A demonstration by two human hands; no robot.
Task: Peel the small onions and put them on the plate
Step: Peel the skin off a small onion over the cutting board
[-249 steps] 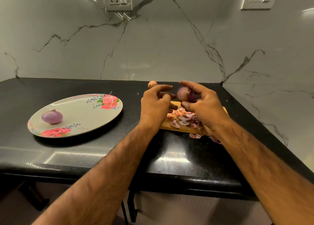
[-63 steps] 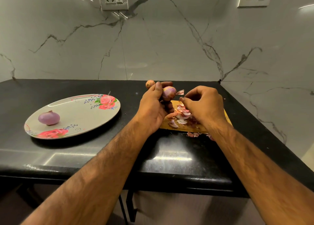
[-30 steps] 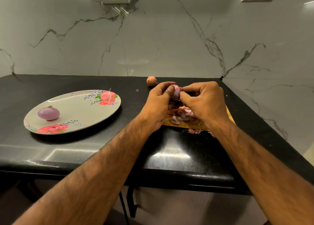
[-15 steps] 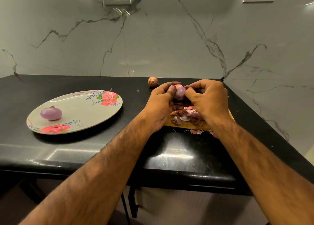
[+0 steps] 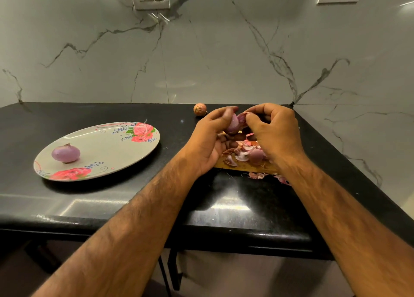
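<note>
I see a glossy black worktop (image 5: 67,202); a floral plate (image 5: 107,144) sits on it at left, a wooden board (image 5: 246,167) at right. An unpeeled onion (image 5: 199,109) lies near the back; peel scraps (image 5: 257,175) lie just beside the board.

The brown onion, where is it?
In the head view the brown onion sits on the black counter near the marble wall, beside the left hand.

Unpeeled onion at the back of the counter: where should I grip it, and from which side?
Pinch the unpeeled onion across its round middle, coming down from above. It sits free on the counter, nothing touching it, and its rounded shape would likely roll from a sideways push. The left hand is nearer, though it holds the half-peeled onion.
</note>
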